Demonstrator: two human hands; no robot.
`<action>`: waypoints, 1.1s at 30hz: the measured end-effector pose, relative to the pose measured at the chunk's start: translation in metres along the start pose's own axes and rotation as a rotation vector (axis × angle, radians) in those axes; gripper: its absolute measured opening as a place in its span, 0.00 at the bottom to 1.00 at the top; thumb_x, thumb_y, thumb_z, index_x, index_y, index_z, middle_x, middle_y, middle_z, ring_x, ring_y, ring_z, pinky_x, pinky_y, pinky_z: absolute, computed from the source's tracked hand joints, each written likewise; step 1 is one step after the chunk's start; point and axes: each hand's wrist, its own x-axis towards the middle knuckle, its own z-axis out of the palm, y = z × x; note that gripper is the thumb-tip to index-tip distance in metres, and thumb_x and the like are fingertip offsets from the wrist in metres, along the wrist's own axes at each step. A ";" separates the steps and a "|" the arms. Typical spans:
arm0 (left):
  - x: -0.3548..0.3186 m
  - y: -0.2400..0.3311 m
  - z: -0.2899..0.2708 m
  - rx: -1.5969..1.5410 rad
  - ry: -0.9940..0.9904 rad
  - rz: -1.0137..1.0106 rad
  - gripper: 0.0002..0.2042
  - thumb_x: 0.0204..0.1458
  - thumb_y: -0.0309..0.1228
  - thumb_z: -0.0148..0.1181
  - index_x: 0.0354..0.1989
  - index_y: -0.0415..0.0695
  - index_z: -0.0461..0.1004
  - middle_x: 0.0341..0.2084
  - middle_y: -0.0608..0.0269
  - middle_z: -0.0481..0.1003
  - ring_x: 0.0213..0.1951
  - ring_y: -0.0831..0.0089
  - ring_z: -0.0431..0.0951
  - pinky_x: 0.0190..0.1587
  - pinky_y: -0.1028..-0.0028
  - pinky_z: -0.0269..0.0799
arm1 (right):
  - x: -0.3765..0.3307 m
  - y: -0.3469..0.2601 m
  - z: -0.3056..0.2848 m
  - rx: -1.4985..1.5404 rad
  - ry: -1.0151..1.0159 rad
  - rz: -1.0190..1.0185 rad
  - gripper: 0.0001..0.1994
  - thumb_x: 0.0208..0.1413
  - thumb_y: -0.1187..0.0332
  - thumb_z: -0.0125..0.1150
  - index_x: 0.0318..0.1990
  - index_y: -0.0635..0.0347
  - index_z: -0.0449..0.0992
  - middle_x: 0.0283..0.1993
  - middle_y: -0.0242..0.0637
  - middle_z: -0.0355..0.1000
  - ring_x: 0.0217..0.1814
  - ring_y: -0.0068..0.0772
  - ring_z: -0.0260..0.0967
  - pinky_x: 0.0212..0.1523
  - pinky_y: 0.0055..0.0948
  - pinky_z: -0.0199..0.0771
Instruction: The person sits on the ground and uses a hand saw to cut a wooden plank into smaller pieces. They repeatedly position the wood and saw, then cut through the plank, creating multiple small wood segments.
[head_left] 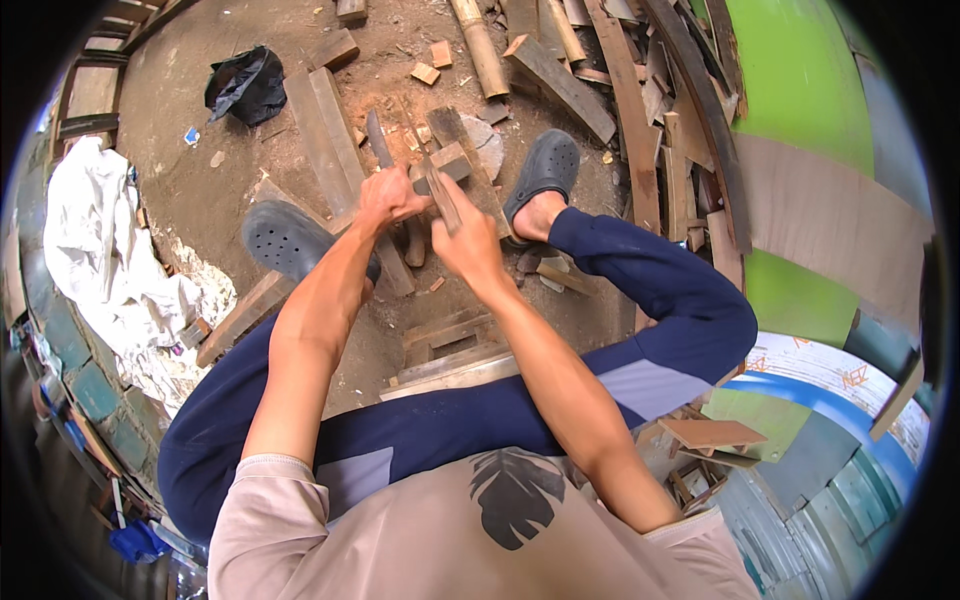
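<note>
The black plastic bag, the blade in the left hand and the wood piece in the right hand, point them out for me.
black plastic bag [246, 85]: head view, middle of the crumpled bag.
blade [378, 140]: head view, flat of the metal above the left hand [390, 196].
wood piece [445, 200]: head view, strip above the right hand [468, 243].

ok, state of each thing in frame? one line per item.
left hand: closed on a blade handle
blade: gripped, pointing away from the person
right hand: closed on a wood strip
wood strip: held, tilted
black bag: crumpled on the dirt
white cloth: heaped at left
planks: lying flat
</note>
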 end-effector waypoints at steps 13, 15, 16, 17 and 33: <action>-0.009 -0.016 -0.010 0.026 0.013 -0.033 0.38 0.38 0.52 0.69 0.53 0.33 0.74 0.36 0.41 0.83 0.41 0.46 0.85 0.46 0.55 0.81 | -0.090 -0.022 -0.039 -0.002 -0.080 -0.051 0.39 0.53 0.77 0.57 0.76 0.50 0.62 0.50 0.62 0.79 0.47 0.68 0.78 0.48 0.48 0.80; 0.004 0.003 -0.007 0.002 -0.063 -0.008 0.37 0.38 0.52 0.69 0.51 0.33 0.75 0.36 0.40 0.83 0.40 0.46 0.85 0.45 0.56 0.81 | -0.007 0.006 -0.002 -0.115 -0.014 -0.074 0.38 0.53 0.77 0.58 0.75 0.50 0.63 0.47 0.62 0.79 0.45 0.69 0.79 0.47 0.49 0.80; 0.008 0.000 -0.011 -0.005 -0.083 -0.025 0.36 0.38 0.52 0.69 0.50 0.33 0.75 0.35 0.40 0.83 0.40 0.46 0.85 0.45 0.56 0.81 | -0.004 0.006 0.000 -0.081 -0.017 -0.062 0.38 0.53 0.77 0.58 0.75 0.50 0.63 0.47 0.62 0.79 0.46 0.69 0.78 0.48 0.48 0.80; 0.008 0.003 -0.008 0.001 -0.072 -0.011 0.36 0.38 0.52 0.69 0.50 0.34 0.75 0.35 0.40 0.83 0.40 0.46 0.85 0.45 0.56 0.81 | -0.006 0.004 -0.004 -0.056 -0.008 -0.032 0.38 0.53 0.77 0.58 0.75 0.50 0.63 0.48 0.62 0.79 0.47 0.69 0.78 0.49 0.48 0.80; 0.004 -0.006 -0.007 -0.017 -0.060 -0.006 0.38 0.39 0.55 0.71 0.52 0.35 0.77 0.41 0.40 0.83 0.45 0.46 0.84 0.50 0.54 0.79 | -0.011 -0.012 -0.006 -0.074 -0.035 0.004 0.36 0.53 0.77 0.58 0.73 0.51 0.66 0.53 0.64 0.77 0.54 0.66 0.76 0.53 0.47 0.79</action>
